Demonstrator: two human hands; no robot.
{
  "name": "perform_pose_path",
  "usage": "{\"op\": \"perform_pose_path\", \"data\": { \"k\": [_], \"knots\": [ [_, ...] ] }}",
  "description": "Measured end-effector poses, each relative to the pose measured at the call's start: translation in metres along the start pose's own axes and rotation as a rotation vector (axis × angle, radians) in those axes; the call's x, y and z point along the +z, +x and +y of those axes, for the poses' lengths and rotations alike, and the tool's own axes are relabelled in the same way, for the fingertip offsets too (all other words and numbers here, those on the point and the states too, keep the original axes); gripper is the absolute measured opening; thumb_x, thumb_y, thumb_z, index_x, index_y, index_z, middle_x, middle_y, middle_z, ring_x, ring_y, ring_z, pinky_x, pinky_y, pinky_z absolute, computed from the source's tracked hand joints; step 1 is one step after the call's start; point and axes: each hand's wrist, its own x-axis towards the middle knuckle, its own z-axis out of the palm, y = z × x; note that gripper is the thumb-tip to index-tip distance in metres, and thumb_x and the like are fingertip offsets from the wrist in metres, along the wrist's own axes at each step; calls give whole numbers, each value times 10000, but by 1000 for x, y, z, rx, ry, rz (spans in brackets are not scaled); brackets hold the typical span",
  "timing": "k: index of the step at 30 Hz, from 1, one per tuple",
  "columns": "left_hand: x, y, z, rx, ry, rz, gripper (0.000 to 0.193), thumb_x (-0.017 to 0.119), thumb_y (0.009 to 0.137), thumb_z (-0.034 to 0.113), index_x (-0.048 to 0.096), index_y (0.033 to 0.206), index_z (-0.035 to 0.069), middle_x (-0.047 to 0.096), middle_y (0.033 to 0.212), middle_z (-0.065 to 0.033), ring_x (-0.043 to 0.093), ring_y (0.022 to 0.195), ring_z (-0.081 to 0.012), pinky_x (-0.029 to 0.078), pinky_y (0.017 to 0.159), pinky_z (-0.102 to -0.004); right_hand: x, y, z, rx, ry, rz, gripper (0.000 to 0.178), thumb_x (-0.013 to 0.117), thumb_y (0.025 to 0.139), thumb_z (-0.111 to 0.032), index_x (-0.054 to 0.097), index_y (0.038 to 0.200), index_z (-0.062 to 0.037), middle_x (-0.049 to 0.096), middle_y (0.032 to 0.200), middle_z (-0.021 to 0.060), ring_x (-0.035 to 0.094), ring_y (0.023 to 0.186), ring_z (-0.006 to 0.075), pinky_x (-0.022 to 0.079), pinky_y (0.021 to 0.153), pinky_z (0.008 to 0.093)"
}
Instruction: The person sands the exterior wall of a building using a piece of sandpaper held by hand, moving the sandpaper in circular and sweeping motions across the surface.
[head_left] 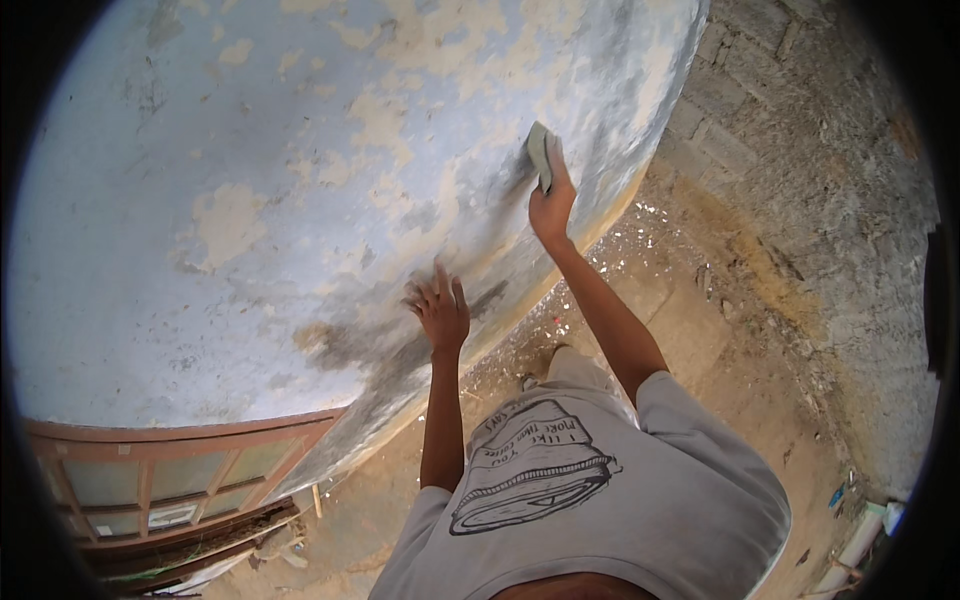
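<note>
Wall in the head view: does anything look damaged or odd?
Yes. The wall has paint peeling in pale patches, with dark stains low down beside the left hand. The right hand presses a sanding block against it. Paint flecks litter the ground.

Wall [250, 200]: pale blue-grey paint, peeling in cream patches, dark stains low down. Window frame [170, 470]: reddish wood, frosted panes, near left. Ground [700, 350]: bare sandy earth, scattered white flakes. Far right: rough grey block wall [830, 150]. Daylight.
</note>
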Motion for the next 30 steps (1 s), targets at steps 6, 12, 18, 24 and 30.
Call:
{"op": "perform_pose_path", "data": {
  "k": [6, 12, 18, 24, 30],
  "knots": [
    [-1, -1, -1, -1, 29, -23, 572, 421, 1122, 433, 338, 1649, 224, 348, 1559, -411, 247, 1475, -636, 149, 1166, -774, 8, -15, -6, -10, -12, -27, 874, 389, 757, 266, 432, 1581, -22, 445, 1587, 286, 404, 1501, 403, 361, 1192, 387],
    [-1, -1, -2, 30, 27, 8, 574, 425, 1121, 431, 329, 1652, 234, 349, 1563, -403, 275, 1460, -640, 159, 1160, -782, 6, 8, 8, 70, -21, -2, 881, 396, 757, 254, 412, 1592, -26, 425, 1599, 290, 414, 1492, 407, 380, 1174, 375],
    [4, -1, -6, 19, 39, 14, 574, 432, 1119, 428, 335, 1651, 234, 349, 1568, -396, 284, 1453, -646, 166, 1155, -785, 6, -9, -6, 1, -26, -54, 862, 426, 752, 228, 400, 1584, 3, 440, 1574, 316, 429, 1471, 439, 367, 1188, 399],
    [3, -4, -3, 17, 26, 10, 569, 426, 1120, 429, 347, 1645, 222, 348, 1567, -398, 244, 1476, -636, 149, 1162, -782, 3, 5, 10, 184, 71, -60, 804, 469, 827, 177, 339, 1605, 19, 400, 1594, 328, 393, 1500, 430, 329, 1215, 392],
    [0, -2, 1, -3, 0, -13, 574, 425, 1121, 430, 344, 1645, 211, 334, 1573, -401, 215, 1490, -629, 123, 1169, -778, 7, -20, 9, -19, 0, -108, 864, 428, 800, 198, 264, 1631, 24, 361, 1625, 316, 357, 1516, 444, 303, 1237, 431]
  ]
}}
